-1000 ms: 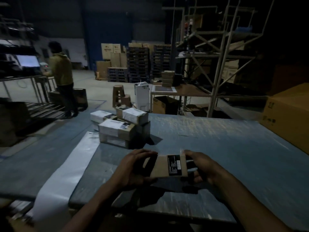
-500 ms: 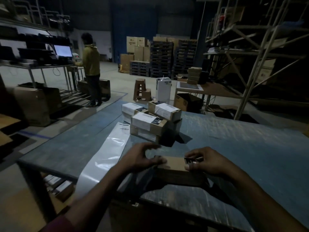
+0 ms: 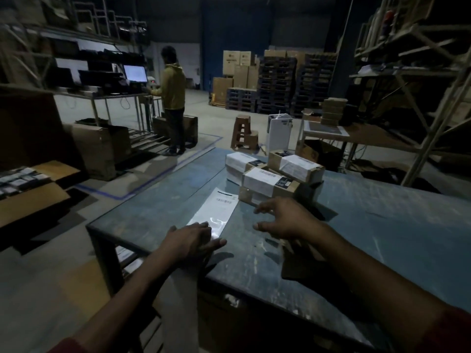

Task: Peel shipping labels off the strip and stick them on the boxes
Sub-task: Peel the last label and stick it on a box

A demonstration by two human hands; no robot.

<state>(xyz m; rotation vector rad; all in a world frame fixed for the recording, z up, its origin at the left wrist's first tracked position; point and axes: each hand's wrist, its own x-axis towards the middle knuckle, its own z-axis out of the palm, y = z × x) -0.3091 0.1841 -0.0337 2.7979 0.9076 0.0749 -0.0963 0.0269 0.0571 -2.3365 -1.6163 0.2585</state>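
Dim warehouse surrounds the blue tabletop [image 3: 382, 225]; I see the label strip [image 3: 216, 212] lying flat near its left edge, its lower end hanging over the front edge toward the floor; one printed label [image 3: 225, 201] shows at the strip's far end. My left hand [image 3: 190, 242] rests palm down on the strip, fingers [image 3: 216, 243] flat and extended, gripping nothing. My right hand [image 3: 285, 217] hovers above the tabletop beside the strip, fingers spread and empty. Under the right forearm lies a brown box [image 3: 298, 263], dim and partly hidden; whether it carries a label I cannot tell. Behind the right hand stands a stack of labelled boxes [image 3: 275, 179], closed, white labels on their tops. At far left, an open carton [image 3: 30, 189] on the floor holds rows of small dark items; their type I cannot tell.
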